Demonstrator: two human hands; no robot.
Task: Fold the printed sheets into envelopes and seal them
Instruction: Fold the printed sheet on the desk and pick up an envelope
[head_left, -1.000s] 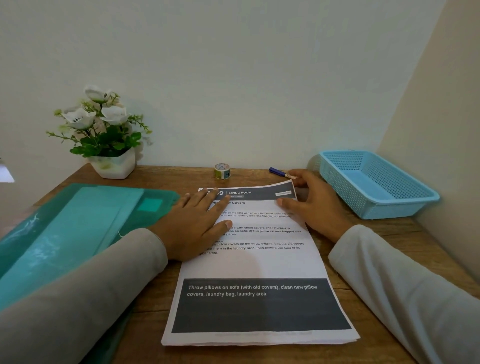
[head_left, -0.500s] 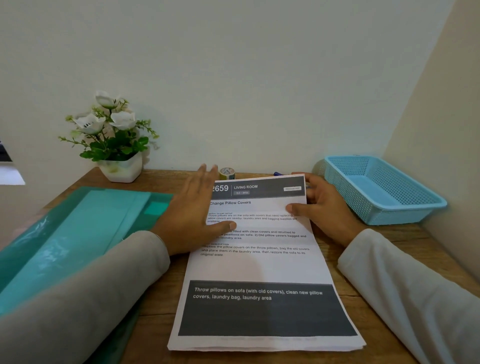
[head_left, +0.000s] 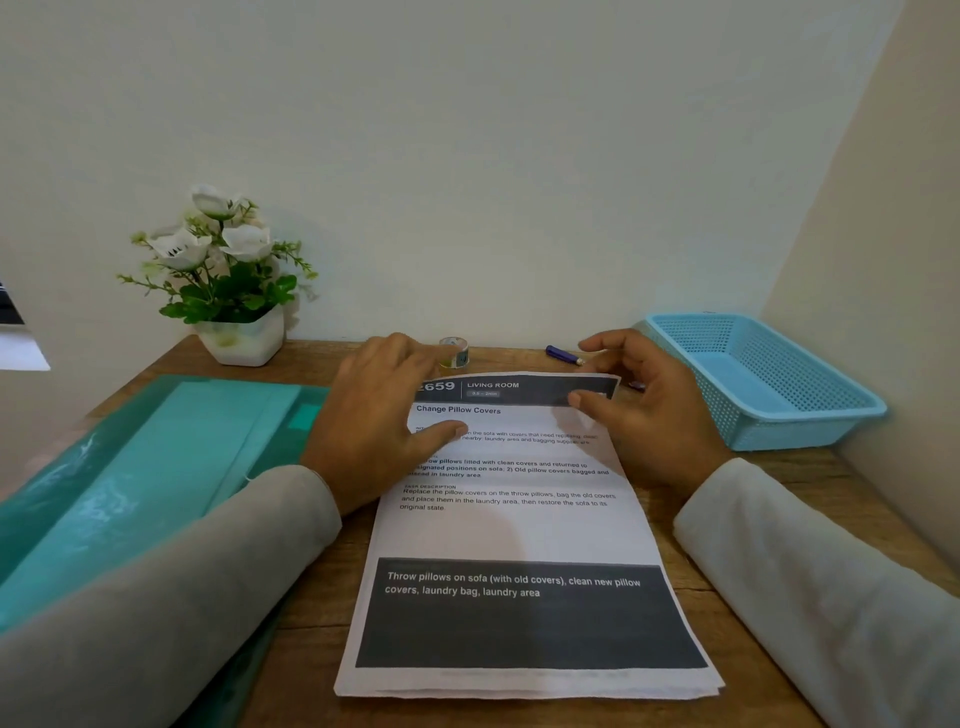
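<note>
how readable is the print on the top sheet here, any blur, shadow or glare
Head view: the top sheet has sharp large print, but the small lines near the left hand are soft; a faint shadow dims its middle; glare streaks the teal folder.

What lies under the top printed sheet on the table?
Other sheets of a stack: their edges show past the near end of the top printed sheet. Their number and print are covered.
</note>
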